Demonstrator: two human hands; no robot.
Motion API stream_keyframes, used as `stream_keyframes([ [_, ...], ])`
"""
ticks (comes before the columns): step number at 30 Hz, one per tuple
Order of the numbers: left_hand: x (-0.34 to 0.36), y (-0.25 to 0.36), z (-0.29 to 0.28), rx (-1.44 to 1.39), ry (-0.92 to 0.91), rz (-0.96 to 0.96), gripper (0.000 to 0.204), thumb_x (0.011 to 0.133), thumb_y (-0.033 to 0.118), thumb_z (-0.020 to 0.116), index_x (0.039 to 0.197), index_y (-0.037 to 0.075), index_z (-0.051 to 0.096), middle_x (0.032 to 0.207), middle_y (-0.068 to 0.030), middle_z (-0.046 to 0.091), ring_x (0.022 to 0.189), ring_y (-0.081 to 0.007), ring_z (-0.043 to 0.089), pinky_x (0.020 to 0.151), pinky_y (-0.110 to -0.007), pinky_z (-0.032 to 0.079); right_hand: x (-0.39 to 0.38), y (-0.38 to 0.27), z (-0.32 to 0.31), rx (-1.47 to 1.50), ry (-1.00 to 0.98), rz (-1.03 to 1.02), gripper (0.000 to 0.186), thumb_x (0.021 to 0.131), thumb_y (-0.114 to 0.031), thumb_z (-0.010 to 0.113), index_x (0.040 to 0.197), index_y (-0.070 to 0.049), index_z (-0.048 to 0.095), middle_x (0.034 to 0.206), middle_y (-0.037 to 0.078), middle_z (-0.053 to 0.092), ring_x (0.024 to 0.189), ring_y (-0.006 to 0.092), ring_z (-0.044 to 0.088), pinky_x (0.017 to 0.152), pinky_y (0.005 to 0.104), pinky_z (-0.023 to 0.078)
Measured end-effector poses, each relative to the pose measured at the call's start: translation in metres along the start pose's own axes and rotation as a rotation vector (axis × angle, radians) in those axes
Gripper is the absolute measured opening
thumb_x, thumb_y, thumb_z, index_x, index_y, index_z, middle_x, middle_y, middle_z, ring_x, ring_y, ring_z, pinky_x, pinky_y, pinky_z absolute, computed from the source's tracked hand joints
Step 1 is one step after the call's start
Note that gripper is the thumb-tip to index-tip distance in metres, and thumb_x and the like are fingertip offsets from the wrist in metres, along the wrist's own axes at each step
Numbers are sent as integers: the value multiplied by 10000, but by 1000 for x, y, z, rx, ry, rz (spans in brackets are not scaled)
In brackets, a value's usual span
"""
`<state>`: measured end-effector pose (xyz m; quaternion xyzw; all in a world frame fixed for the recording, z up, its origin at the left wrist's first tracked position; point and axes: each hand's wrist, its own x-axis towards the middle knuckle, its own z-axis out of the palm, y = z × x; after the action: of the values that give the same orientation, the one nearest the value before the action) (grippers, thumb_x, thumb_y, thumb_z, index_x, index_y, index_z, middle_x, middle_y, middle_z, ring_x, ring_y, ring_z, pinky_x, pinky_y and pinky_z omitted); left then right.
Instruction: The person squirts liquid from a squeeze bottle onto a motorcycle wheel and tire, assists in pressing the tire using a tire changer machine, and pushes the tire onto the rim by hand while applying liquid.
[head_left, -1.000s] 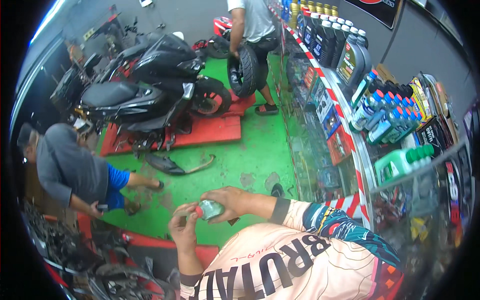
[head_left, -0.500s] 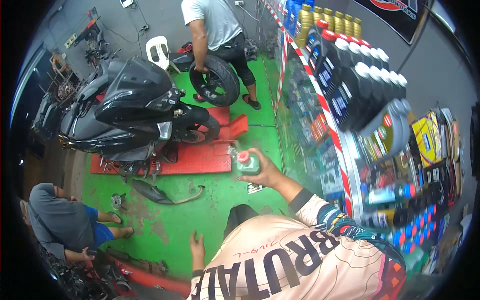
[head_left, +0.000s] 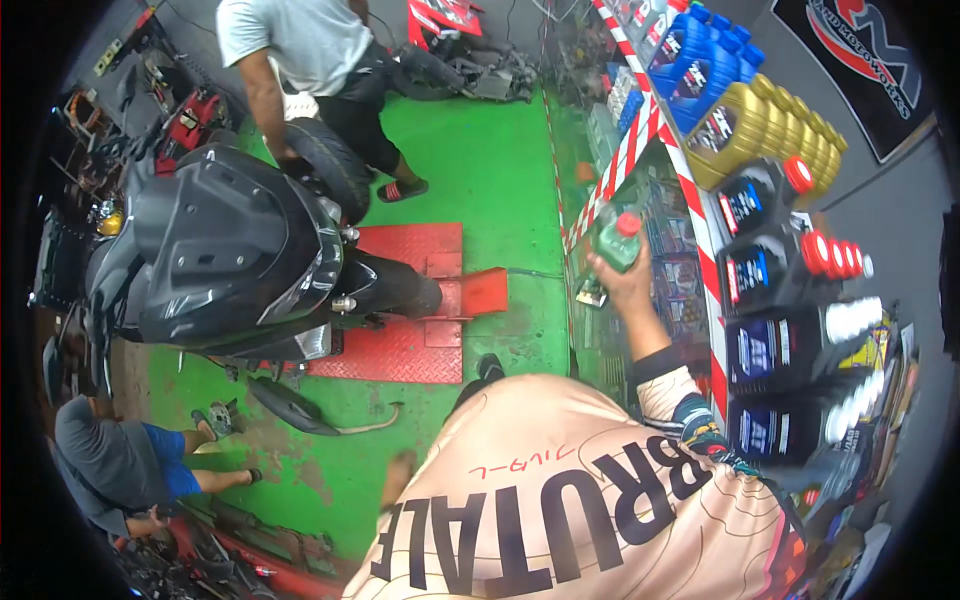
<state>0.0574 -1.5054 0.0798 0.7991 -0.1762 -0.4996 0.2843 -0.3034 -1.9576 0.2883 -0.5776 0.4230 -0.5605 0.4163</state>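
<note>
My right hand (head_left: pixel 625 280), raised at centre right beside the glass display counter (head_left: pixel 672 230) with its red-and-white striped edge, grips a small green bottle (head_left: pixel 614 250) with a red cap. Its fingers wrap round the bottle, with a small dark item partly visible beneath. My left hand (head_left: pixel 400 468) hangs low beside my torso, mostly hidden by the pale shirt, its fingers blurred. Rows of black (head_left: pixel 775 345), gold (head_left: pixel 745 130) and blue (head_left: pixel 700 70) oil containers line the counter top on the right.
A black scooter (head_left: pixel 220 250) stands on a red lift platform (head_left: pixel 420 355), a loose exhaust (head_left: pixel 300 405) on the green floor (head_left: pixel 510 160) below. A person in a white shirt (head_left: pixel 290 40) holds a tyre (head_left: pixel 335 165); another person (head_left: pixel 115 460) is at lower left. More bike parts lie along both left corners.
My right hand has carried the bottle up and right toward the counter, away from my left hand, which has dropped low. The view has turned, and the white-shirted person has shifted leftward in it.
</note>
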Motion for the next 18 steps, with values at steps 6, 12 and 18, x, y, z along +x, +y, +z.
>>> stream_keyframes([
  [6,122,208,12,-262,5,341,428,930,141,612,1327,7,526,1079,-84,631,964,-172,595,863,-317,495,126,55,24,-112,79,-16,672,747,-99,826,1299,-17,451,1087,67,612,953,154,610,853,308,502],
  [12,184,304,69,-435,6,312,454,929,106,622,1351,8,487,1151,-112,621,1033,-180,597,921,-317,490,261,163,69,-195,67,78,723,783,-163,813,1362,-2,412,1165,91,579,1023,185,572,923,331,462],
  [18,286,448,123,-461,207,248,683,922,110,656,1479,21,271,1120,-134,648,956,-178,616,858,-316,510,451,245,152,-332,-183,132,796,759,-170,820,1397,0,376,1220,122,563,1077,240,566,977,363,436],
])
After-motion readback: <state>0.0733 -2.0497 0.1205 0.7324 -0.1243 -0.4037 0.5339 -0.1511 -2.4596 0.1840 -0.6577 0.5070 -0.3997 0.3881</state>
